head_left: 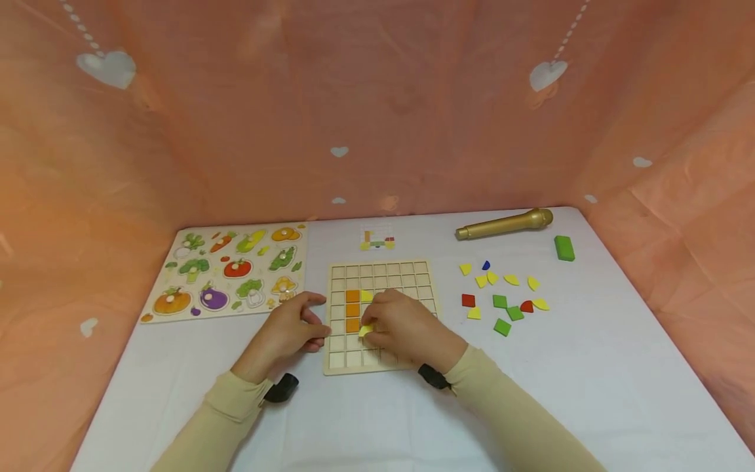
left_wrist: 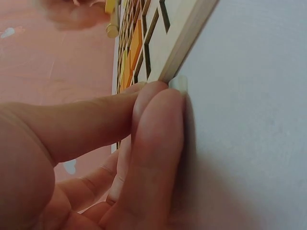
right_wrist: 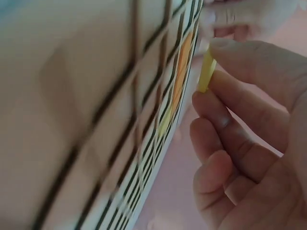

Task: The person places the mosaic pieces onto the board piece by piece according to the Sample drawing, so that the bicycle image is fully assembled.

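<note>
A wooden grid board lies on the table, with orange square tiles in a column and a yellow tile beside the top one. My right hand is over the board and pinches a small yellow tile between thumb and fingers, above the cells right of the lowest orange square. The tile stands on edge in the right wrist view. At the board's left edge, my left hand grips the rim between thumb and fingertips. The right hand hides part of the grid.
Loose yellow, green, red and blue tiles lie to the right. Behind them are a gold microphone and a green block. A vegetable puzzle is at the left. A small pattern card lies behind the board.
</note>
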The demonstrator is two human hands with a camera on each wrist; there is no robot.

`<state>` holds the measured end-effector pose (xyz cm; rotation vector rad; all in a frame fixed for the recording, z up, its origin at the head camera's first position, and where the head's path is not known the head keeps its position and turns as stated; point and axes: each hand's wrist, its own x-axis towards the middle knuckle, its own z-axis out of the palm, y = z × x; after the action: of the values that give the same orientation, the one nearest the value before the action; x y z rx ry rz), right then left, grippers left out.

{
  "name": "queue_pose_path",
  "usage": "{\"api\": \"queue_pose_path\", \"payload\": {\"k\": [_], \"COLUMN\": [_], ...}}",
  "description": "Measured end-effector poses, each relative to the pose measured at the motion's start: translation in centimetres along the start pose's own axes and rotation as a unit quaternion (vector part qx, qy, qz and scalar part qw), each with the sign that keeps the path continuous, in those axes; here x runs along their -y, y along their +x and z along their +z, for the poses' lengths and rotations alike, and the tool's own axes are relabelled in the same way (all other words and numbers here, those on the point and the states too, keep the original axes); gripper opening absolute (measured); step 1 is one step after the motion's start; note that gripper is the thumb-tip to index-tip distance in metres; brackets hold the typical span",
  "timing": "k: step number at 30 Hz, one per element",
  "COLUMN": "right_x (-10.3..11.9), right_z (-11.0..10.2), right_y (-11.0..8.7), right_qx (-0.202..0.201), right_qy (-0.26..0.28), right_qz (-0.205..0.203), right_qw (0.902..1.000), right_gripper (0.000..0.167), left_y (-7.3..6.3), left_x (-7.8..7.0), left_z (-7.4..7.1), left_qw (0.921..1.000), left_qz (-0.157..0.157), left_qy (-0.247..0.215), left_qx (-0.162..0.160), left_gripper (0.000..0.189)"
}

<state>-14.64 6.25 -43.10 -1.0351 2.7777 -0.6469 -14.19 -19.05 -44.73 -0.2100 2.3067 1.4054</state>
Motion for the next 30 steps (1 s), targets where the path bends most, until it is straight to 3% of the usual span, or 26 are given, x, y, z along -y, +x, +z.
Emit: {"api": "queue_pose_path", "payload": {"k": [6,14,30], "right_x": [2.2,3.1,3.5], "right_z": [1.7,2.7,3.6], "right_y": [1.6,2.1,2.3], "right_qx": [0.007,-0.013,-0.024], "right_qy": [-0.014,-0.056,-0.087], "right_qz": [-0.027,-0.054,-0.052], "right_qw": [0.9995,0.9969,0.9945], "right_gripper": [0.014,0.009,0.006], "left_y": [-0.1,0.0,-0.2], "left_x": [0.0,0.1,0.0], "left_z": [-0.1,0.0,-0.1], "left_qw": [0.9999,0.9998,0.9998], "left_qz": [0.005,0.01,0.011], "left_qy": [0.011,0.015,-0.007], "left_qx": [0.002,0.004,0.012], "left_gripper": [0.062,0.063,0.06]}}
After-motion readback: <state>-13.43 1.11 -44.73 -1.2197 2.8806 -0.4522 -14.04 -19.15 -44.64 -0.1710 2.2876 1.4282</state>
